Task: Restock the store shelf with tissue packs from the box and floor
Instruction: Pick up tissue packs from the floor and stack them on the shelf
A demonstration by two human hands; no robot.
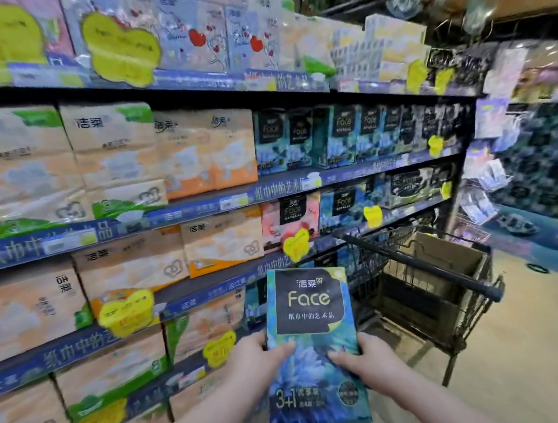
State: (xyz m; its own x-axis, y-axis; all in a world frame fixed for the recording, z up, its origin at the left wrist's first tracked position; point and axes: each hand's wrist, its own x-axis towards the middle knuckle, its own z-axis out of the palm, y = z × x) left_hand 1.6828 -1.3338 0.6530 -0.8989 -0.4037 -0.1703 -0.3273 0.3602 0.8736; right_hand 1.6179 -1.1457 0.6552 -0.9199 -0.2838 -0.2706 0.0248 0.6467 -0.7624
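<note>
While both hands clasp it from either side, the blue tissue pack [308, 304] stands upright in the air in front of the person, its printed face turned toward the camera. The left hand [254, 356] curls round the pack's left edge with the thumb laid across the front, and the right hand [366, 358] takes the right edge the same way, thumb on the flower print. The pack is held at the level of the lower shelves, just beside the shelf [204, 209] but not touching it. Just beyond the pack, to the right, stands a dark wire shopping cart [446, 315] with its handle bar toward the person, and an open cardboard box [448, 258] sits inside it. Matching dark blue packs [341, 133] fill the right part of the middle shelves, while peach packs [109, 151] fill the left part. Yellow tags [121, 50] hang from the shelf edges at several levels. Pale flooring [531, 341] runs along the aisle to the right of the cart.
</note>
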